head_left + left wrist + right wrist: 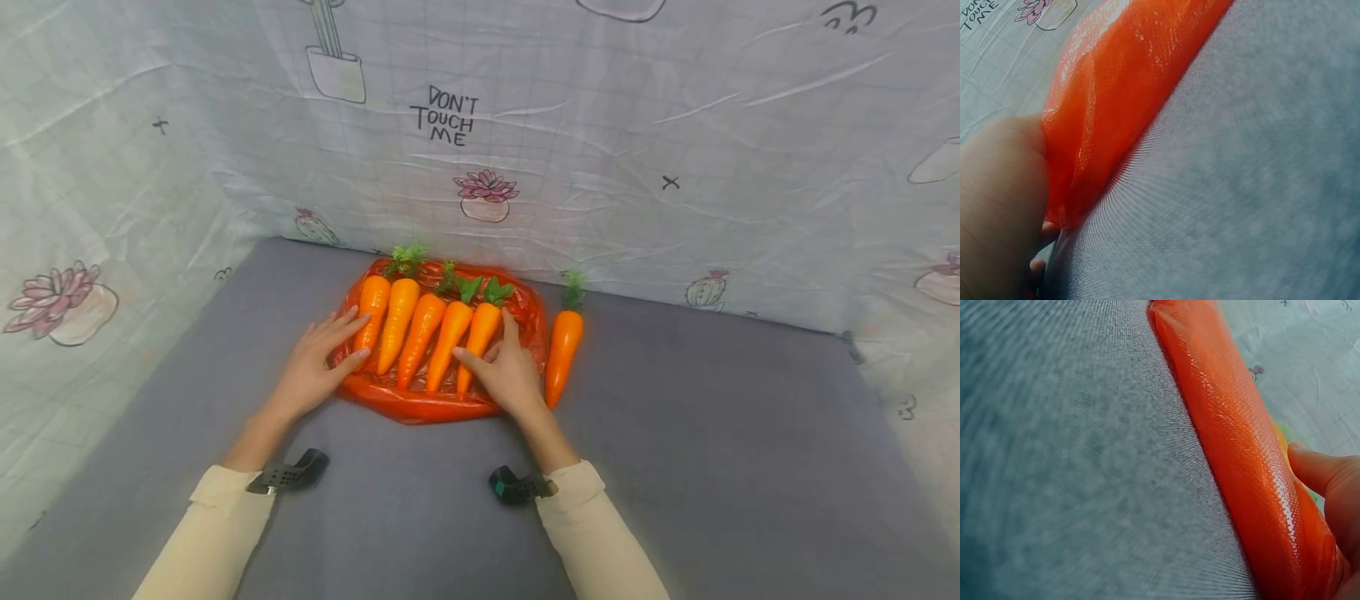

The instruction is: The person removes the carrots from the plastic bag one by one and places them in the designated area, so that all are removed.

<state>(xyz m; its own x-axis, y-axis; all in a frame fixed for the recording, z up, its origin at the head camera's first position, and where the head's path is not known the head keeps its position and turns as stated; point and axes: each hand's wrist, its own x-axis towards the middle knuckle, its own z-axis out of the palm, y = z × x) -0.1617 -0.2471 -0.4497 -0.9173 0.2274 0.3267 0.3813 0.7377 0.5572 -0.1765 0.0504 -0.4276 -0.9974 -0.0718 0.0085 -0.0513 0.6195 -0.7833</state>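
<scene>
Several orange carrots (420,337) with green tops lie side by side in a red plastic bag (416,410), its rim turned down around them. My left hand (315,358) rests at the bag's left side, fingers fairly straight, with fingertips on the leftmost carrot (375,300). At the other end of the row, my right hand (510,367) holds the rightmost carrot in the bag (483,325) between thumb and index finger. In the right wrist view the thumb (1316,467) shows above the bag's edge. The left wrist view mostly shows the bag's side (1122,81); the fingertips are hidden there.
One more carrot (564,354) lies on the grey tabletop (712,450), just right of the bag. A printed cloth (585,125) hangs behind and at the sides of the table, close to the bag's far edge.
</scene>
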